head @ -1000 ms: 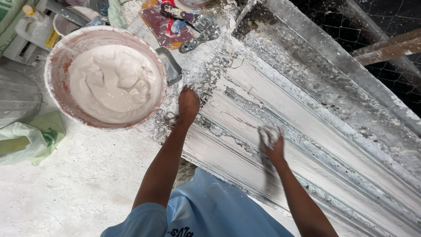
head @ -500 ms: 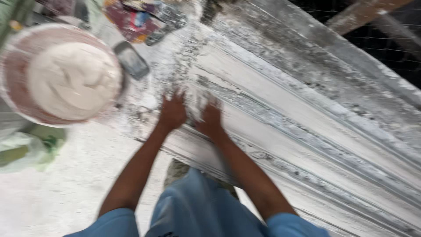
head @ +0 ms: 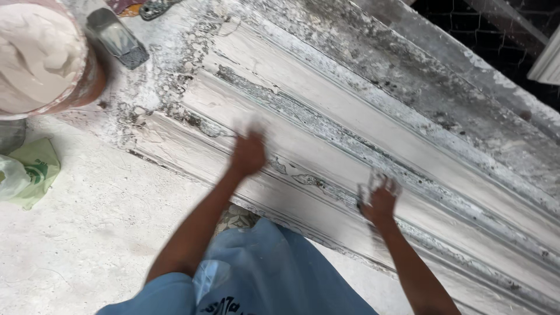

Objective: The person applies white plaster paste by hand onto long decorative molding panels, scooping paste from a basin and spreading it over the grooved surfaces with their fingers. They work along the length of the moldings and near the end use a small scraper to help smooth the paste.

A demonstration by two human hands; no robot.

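Both hands are hovering over the plaster moulding point(head: 373, 134), running lower right; left hand point(head: 248, 153) blurred, fingers untellable; right hand point(head: 380, 198) fingers apart.

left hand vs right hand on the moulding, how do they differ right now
The left hand lies further up the long white moulding, nearer the bowl of wet plaster; the right hand sits lower, near the moulding's front edge. The left hand is motion-blurred, with its fingers indistinct; the right hand's fingers are spread and pale with plaster. Both are bare, empty and over the moulding.
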